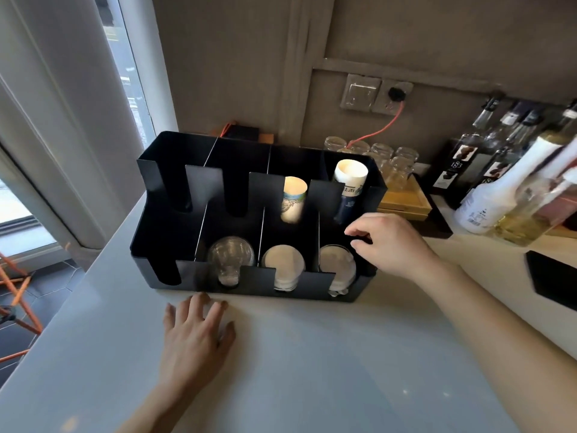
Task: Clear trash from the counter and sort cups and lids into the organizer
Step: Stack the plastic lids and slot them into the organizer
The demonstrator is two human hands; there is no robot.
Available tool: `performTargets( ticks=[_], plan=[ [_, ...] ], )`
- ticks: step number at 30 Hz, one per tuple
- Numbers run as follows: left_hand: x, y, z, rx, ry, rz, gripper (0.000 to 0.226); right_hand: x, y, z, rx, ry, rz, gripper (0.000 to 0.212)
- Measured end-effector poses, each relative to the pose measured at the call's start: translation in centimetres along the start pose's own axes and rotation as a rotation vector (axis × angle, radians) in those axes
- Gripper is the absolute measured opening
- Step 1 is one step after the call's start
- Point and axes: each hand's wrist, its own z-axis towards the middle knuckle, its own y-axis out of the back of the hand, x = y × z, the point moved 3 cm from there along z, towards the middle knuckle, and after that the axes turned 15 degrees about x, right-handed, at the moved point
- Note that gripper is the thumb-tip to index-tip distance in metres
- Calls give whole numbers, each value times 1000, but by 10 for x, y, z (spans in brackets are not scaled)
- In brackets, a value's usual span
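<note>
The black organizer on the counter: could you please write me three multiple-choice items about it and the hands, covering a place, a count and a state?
1. Where does the clear lid stack sit in the organizer?
A. Front row, second slot from the left
B. Back row, far right
C. Front row, far left

2. How many back-row slots hold paper cups?
A. One
B. Two
C. Four

3. How is the left hand?
A. Flat on the counter, fingers straight
B. Gripping a cup
C. Holding a bottle

Answers: 1 A, it stands just left of a white lid stack; 2 B, only the two right slots show cups; 3 A, it lies palm down and holds nothing.
</note>
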Motion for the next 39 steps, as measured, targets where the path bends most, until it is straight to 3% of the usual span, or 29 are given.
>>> performTargets(
  ticks=[5,9,15,29,34,39],
  plan=[
    [-1,0,0,19,-3,-1,48,4,-19,8,231,5,-75,47],
    [-2,2,-1,13,-1,-26,47,8,-29,18,315,6,-245,35],
    [-2,5,-3,30,-2,-32,44,12,-40,27,441,61,-419,53],
    [0,5,-3,35,3,-31,39,8,-48,37,410,41,-411,58],
    [-2,7,-4,42,8,-33,41,8,-44,36,494,78,-420,40],
    [-3,7,-4,36,11,-36,42,11,-48,42,510,65,-443,40]
  ],
)
